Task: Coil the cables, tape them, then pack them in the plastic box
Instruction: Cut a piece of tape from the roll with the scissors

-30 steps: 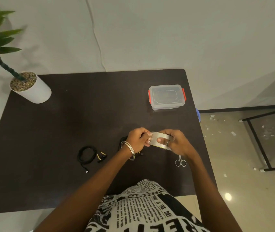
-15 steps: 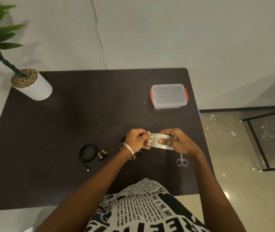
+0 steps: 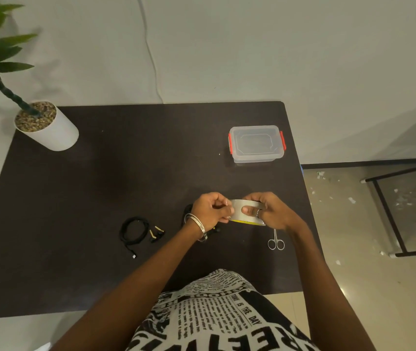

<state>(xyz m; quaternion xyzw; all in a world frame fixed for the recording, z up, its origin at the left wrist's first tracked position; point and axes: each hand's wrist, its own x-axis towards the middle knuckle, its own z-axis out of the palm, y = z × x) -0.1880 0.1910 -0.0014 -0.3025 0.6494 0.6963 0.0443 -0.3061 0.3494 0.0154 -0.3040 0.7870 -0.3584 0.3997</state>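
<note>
Both hands raised just above the dark counter [image 3: 100, 198], sharing a roll of clear tape [image 3: 246, 211]. Right hand [image 3: 272, 211] curled round the roll, thumb pressed on its outer face, a ring on one finger. Left hand [image 3: 212, 211], bangle at the wrist, pinching at the roll's left edge; whether a loose tape end sits between those fingertips, impossible to tell. One coiled black cable [image 3: 134, 230] flat on the counter, left of the hands, its plugs trailing beside it. Another dark cable [image 3: 188, 211] mostly hidden under the left hand. Small scissors [image 3: 276, 241] near the right wrist, lying flat. Plastic box [image 3: 256, 144], lid on, red clips at both ends, farther back toward the counter's right edge, well apart from the cables. White plant pot [image 3: 50, 133] at the far left corner.
</note>
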